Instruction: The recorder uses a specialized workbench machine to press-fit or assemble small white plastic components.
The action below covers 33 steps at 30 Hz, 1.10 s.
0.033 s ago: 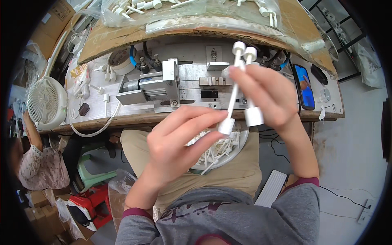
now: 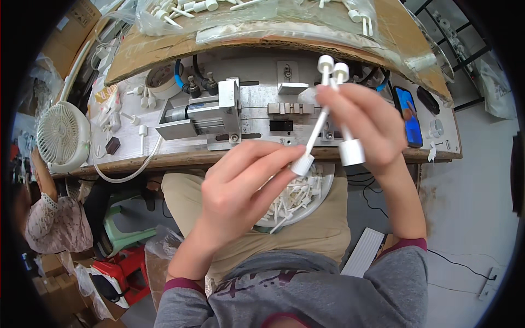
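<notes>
My left hand is closed in a pinch on the ribbed white cap at the lower end of a thin white plastic rod. My right hand grips the same rod higher up, along with a second white capped rod whose wide cap hangs below the fingers. Two round white caps stick up above the right fingertips, one per rod as far as I can see. Beneath the hands, a bowl on my lap holds many small white plastic pieces. The right fingers are slightly blurred.
A metal clamping fixture with a cylinder is mounted on the bench. Cardboard carrying bagged white parts overhangs it. A white fan stands left; a phone lies right. Another person sits at far left.
My right hand and the upper ends of the rods have shifted a little to the right. The left hand has moved slightly, still pinching the lower cap.
</notes>
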Each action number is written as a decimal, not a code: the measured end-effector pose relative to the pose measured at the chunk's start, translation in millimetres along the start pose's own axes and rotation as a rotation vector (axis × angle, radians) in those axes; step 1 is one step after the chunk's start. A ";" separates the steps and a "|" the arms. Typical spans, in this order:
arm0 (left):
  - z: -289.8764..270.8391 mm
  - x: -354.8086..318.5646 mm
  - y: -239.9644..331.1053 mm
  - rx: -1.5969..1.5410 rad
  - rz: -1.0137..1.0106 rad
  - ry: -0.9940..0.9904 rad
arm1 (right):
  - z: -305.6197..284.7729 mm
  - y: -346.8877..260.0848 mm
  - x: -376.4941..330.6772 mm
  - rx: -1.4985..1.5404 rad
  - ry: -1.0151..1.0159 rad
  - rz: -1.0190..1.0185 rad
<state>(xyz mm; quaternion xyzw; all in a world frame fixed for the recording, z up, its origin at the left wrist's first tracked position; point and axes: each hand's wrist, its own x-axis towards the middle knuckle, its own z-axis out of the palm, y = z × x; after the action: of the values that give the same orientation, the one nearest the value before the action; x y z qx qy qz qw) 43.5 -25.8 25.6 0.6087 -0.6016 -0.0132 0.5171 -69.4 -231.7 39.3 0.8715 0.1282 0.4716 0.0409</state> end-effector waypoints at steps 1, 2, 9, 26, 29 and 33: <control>2.4 -0.7 -1.1 0.021 -0.025 -0.028 | -1.5 2.7 -4.6 -0.011 0.020 0.029; 4.7 -1.2 -2.1 0.042 -0.050 -0.057 | -2.9 5.3 -9.0 -0.020 0.040 0.058; 13.7 -5.0 -24.5 0.348 0.093 0.073 | -16.5 -7.7 0.2 0.223 0.236 0.645; 16.8 26.7 -32.2 0.617 0.064 -0.359 | -32.2 -31.6 -22.7 1.108 0.358 1.361; 17.7 26.7 -35.1 0.596 0.062 -0.366 | -32.4 -34.1 -28.7 1.215 0.378 1.446; 12.9 25.0 -36.9 0.573 0.040 -0.365 | -35.8 -39.6 -31.1 1.377 0.358 1.480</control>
<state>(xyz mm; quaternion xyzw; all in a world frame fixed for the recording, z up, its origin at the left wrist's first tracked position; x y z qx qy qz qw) 68.7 -62.0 11.0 0.7049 -0.6753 0.0580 0.2089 -122.7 -203.5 26.3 0.4832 -0.1944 0.3259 -0.7890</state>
